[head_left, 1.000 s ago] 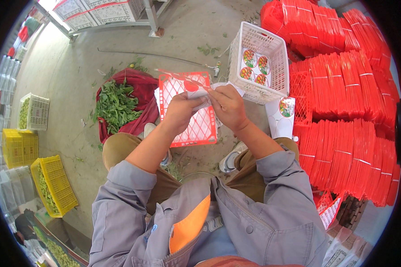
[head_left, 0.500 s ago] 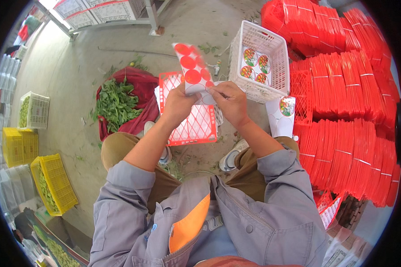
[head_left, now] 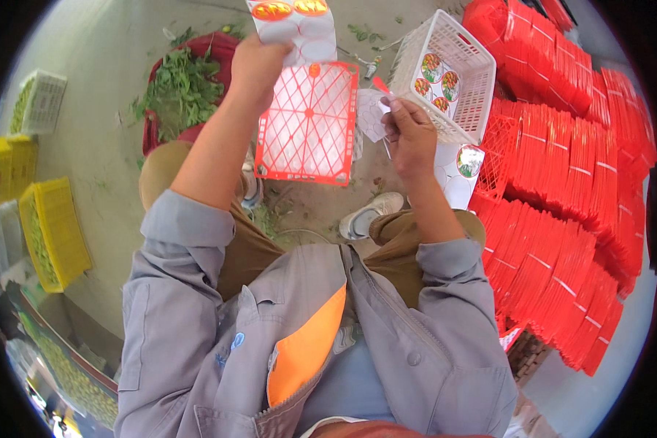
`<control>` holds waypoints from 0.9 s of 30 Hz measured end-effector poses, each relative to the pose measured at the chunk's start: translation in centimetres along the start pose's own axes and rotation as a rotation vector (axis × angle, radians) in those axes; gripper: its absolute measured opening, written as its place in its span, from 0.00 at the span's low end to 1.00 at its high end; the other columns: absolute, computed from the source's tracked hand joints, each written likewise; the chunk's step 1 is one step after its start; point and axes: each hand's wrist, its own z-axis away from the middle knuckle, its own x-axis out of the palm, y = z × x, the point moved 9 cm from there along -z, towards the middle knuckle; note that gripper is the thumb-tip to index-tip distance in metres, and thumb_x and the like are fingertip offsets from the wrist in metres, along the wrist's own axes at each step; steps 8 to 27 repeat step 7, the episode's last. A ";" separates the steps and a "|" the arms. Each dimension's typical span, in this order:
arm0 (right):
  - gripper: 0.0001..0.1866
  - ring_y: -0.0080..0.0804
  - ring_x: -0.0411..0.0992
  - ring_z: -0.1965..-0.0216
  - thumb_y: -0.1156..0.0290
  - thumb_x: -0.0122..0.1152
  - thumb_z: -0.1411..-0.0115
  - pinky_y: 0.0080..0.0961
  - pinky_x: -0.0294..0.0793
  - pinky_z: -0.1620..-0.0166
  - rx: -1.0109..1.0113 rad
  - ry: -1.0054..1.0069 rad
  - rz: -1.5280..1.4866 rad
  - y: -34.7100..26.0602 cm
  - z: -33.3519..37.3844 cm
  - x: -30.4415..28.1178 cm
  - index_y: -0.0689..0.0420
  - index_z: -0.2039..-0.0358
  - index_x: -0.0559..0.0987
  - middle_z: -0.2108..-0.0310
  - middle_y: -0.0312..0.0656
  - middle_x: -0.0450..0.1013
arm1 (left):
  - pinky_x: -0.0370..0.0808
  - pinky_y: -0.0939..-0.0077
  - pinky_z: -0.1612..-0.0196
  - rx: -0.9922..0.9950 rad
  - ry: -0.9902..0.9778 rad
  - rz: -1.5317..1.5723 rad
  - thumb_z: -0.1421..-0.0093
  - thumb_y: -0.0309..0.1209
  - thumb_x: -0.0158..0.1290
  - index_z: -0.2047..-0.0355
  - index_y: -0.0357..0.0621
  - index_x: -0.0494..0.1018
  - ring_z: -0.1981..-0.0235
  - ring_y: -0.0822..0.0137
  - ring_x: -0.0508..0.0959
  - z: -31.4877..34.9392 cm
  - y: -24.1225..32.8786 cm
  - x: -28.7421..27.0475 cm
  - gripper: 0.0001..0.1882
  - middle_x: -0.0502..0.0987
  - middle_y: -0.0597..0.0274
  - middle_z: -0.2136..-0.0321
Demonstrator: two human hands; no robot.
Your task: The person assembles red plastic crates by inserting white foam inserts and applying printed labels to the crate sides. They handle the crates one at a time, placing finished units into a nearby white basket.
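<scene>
My left hand (head_left: 259,73) is closed on a sheet of round stickers (head_left: 315,28), with printed ovals at its far end and blank ovals nearer. My right hand (head_left: 412,135) pinches a small, red-faced sticker (head_left: 380,85) seen nearly edge-on. Beside that hand hangs a white piece of sheet with round outlines (head_left: 371,117); whether the fingers also hold it, I cannot tell. Between and below the hands lies a red lattice panel (head_left: 309,113) over white material, with a small orange-red round spot (head_left: 314,70) at its far edge.
A white plastic crate (head_left: 482,87) at the right contains sticker sheets. Beyond it stand tall stacks of red lattice pieces (head_left: 540,160). At the left are leafy greens (head_left: 186,87) on a dark red cloth, and yellow crates (head_left: 64,233). Another sticker sheet (head_left: 460,175) lies near my right knee.
My hands have moved apart, the left away from me with the sheet, the right rightward with the red sticker. The sheet now shows printed and blank ovals, and the panel is less covered.
</scene>
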 end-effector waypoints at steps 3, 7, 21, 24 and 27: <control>0.11 0.22 0.76 0.67 0.70 0.64 0.35 0.18 0.74 0.63 0.054 0.089 0.402 7.0 1.7 -0.5 0.61 0.55 0.83 0.62 0.41 0.82 | 0.79 0.61 0.46 0.088 0.020 -0.066 0.39 0.19 0.54 0.46 0.31 0.71 0.51 0.55 0.81 -0.1 1.6 -0.4 0.19 0.79 0.49 0.52; 0.12 0.24 0.79 0.63 0.67 0.68 0.39 0.21 0.75 0.55 0.037 0.002 0.886 19.6 4.0 0.5 0.50 0.54 0.86 0.67 0.39 0.82 | 0.77 0.68 0.58 0.120 0.102 0.023 0.47 0.23 0.57 0.50 0.40 0.77 0.62 0.61 0.82 0.6 1.7 -0.8 0.21 0.83 0.50 0.62; 0.12 0.24 0.79 0.63 0.67 0.68 0.39 0.21 0.75 0.55 0.037 0.002 0.886 19.6 4.0 0.5 0.50 0.54 0.86 0.67 0.39 0.82 | 0.77 0.68 0.58 0.120 0.102 0.023 0.47 0.23 0.57 0.50 0.40 0.77 0.62 0.61 0.82 0.6 1.7 -0.8 0.21 0.83 0.50 0.62; 0.12 0.24 0.79 0.63 0.67 0.68 0.39 0.21 0.75 0.55 0.037 0.002 0.886 19.6 4.0 0.5 0.50 0.54 0.86 0.67 0.39 0.82 | 0.77 0.68 0.58 0.120 0.102 0.023 0.47 0.23 0.57 0.50 0.40 0.77 0.62 0.61 0.82 0.6 1.7 -0.8 0.21 0.83 0.50 0.62; 0.12 0.24 0.79 0.63 0.67 0.68 0.39 0.21 0.75 0.55 0.037 0.002 0.886 19.6 4.0 0.5 0.50 0.54 0.86 0.67 0.39 0.82 | 0.77 0.68 0.58 0.120 0.102 0.023 0.47 0.23 0.57 0.50 0.40 0.77 0.62 0.61 0.82 0.6 1.7 -0.8 0.21 0.83 0.50 0.62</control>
